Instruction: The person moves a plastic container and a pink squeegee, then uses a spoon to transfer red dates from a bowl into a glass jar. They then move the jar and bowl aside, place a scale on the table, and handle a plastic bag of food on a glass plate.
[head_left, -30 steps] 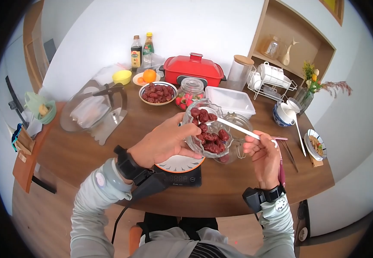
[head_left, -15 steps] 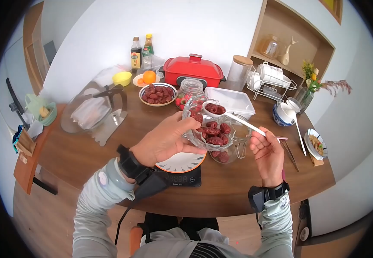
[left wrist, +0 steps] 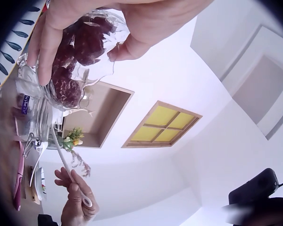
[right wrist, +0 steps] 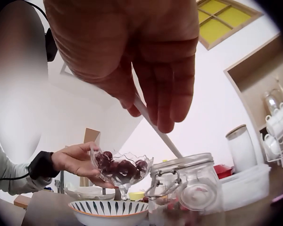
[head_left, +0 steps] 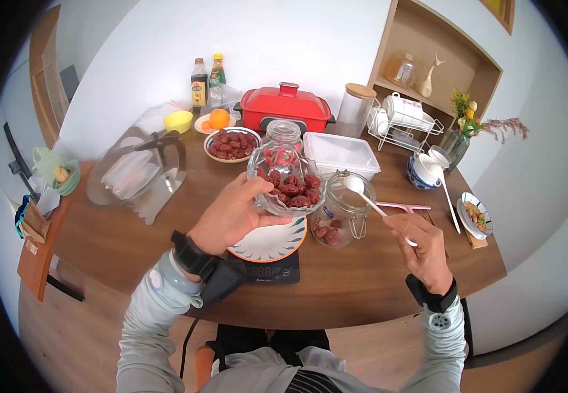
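My left hand (head_left: 228, 213) grips a scalloped clear glass bowl (head_left: 283, 209) by its side, thumb over the rim. Wrinkled red dates (head_left: 294, 188) fill much of it. Between the thumb and fingers of my right hand (head_left: 421, 245) is a long-handled white spoon (head_left: 379, 209). Its head is at the mouth of a clip-top glass jar (head_left: 357, 211), with no date showing on it. Several dates (head_left: 326, 232) lie at the jar's bottom. Below the glass bowl, a leaf-patterned dish (head_left: 267, 245) sits on a black scale (head_left: 271, 272).
Behind the hands stand a bowl of dates (head_left: 233, 145), a lidded glass jar (head_left: 283, 134), a white plastic container (head_left: 341, 156) and a red cooker (head_left: 285, 108). Pink-handled tongs (head_left: 402, 207) lie right of the open jar. Further right are a blue-patterned bowl (head_left: 421, 173) and a food plate (head_left: 477, 219).
The spoon, carrying dates over the glass bowl half a second ago, has moved right and down to the open jar, its head now bare. The glass bowl has shifted left, away from the jar.
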A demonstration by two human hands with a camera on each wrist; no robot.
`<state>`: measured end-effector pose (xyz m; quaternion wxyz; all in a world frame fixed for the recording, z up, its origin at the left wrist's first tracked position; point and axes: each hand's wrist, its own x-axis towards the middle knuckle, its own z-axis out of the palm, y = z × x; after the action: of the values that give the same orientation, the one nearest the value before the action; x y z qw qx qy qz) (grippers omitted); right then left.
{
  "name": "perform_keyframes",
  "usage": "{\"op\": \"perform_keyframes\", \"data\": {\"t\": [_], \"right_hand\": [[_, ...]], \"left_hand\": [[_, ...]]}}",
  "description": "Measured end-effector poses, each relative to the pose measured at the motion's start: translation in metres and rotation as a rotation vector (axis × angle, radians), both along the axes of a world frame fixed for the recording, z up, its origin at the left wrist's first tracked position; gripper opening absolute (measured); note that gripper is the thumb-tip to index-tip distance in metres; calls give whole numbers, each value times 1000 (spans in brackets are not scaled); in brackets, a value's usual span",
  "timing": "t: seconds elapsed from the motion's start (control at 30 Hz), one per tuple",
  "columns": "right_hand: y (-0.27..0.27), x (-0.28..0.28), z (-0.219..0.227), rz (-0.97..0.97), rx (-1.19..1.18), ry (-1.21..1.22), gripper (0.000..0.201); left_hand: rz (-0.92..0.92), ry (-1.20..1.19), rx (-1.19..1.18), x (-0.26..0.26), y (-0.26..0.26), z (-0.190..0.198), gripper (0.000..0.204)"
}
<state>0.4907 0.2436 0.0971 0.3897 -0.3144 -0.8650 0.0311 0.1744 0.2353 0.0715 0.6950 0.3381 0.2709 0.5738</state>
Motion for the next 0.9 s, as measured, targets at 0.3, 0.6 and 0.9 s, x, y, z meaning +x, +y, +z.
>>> {"op": "perform_keyframes", "data": {"t": [0.3, 0.6, 0.9], "right_hand": [[-21, -28, 21, 192, -114, 204, 18], [-17, -42, 3, 218, -146, 182, 17], [-3, -54, 9, 226, -278, 301, 15]], "left_hand": [[-73, 143, 60, 1, -8, 7, 50], [-50, 111, 27, 0, -14, 5, 48], [-147, -46, -62, 1, -16, 0, 40]]}}
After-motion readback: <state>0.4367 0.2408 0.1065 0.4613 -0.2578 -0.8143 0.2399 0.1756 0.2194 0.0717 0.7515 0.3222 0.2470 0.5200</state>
